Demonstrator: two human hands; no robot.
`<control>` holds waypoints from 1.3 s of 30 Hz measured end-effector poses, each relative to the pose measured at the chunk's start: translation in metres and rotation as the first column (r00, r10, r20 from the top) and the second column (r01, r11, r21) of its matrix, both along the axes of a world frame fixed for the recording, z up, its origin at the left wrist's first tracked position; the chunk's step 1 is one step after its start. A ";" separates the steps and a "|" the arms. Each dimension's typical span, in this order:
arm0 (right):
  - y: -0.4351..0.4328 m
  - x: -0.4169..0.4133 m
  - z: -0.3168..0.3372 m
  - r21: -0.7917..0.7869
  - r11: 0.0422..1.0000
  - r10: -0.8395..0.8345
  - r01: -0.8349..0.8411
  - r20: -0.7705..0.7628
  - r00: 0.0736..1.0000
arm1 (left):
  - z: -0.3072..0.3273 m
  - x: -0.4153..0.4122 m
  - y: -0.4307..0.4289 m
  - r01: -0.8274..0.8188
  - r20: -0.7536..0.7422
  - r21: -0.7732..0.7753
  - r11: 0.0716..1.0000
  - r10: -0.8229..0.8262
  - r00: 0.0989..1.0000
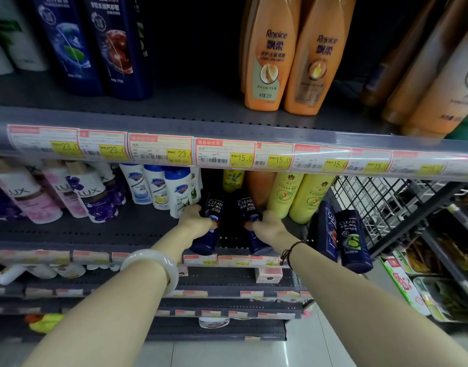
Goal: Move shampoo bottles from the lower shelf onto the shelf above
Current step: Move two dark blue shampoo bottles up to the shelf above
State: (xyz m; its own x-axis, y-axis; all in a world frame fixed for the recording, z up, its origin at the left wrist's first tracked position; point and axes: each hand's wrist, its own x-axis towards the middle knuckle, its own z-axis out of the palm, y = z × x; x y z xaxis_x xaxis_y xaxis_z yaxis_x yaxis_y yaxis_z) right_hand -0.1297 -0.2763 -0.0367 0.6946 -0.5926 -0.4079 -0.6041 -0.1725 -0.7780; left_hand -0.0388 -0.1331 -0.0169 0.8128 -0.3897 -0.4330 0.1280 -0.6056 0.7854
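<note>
At centre frame, on the lower shelf (pixel 137 229), the left hand (pixel 194 221) is wrapped round the middle of a dark blue CLEAR shampoo bottle (pixel 209 226); the right hand (pixel 267 223) is wrapped round a second CLEAR bottle (pixel 247 207). Both bottles lean back, bases at the shelf's front edge, with a narrow gap between them. White bangle (pixel 158 263) on left wrist, dark cord bracelet (pixel 289 251) on right.

Count: two CLEAR bottles in hand; two more CLEAR bottles (pixel 341 237) stand right of the right hand at the shelf's end, near the wire basket (pixel 386 207).

Just behind the hands: yellow-green bottles (pixel 296 197) at right, white Safeguard bottles (pixel 164 186) at left, LUX bottles (pixel 55 197) further left.

Overhead, the price-label rail (pixel 227 152) of the upper shelf (pixel 187 102) crosses the full frame, directly above the held bottles. On that shelf, an open dark stretch lies between two dark blue bottles (pixel 95 43) at upper left and two orange Rejoice bottles (pixel 288 54) at upper right. More orange bottles (pixel 426 75) lean at far right.
</note>
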 end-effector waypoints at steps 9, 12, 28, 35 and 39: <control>0.010 -0.018 0.005 0.148 0.987 -0.066 0.062 0.023 0.998 | 0.004 -0.007 0.008 -0.102 -0.161 -0.100 0.990 0.085 0.983; 0.017 -0.022 0.011 0.217 0.973 -0.103 0.085 0.076 0.992 | 0.008 -0.013 0.013 -0.116 -0.208 -0.132 0.984 0.087 0.974; 0.052 -0.055 0.054 0.382 0.921 -0.052 -0.076 0.314 0.948 | 0.051 -0.049 0.048 0.113 -0.105 -0.218 0.969 -0.138 0.985; 0.069 -0.070 0.074 0.298 0.942 0.041 -0.152 0.349 0.936 | 0.075 -0.057 0.070 0.214 0.069 -0.193 0.958 -0.204 0.977; 0.079 -0.075 0.094 0.200 0.962 0.092 -0.187 0.407 0.909 | 0.095 -0.058 0.082 0.261 0.160 -0.214 0.941 -0.230 0.960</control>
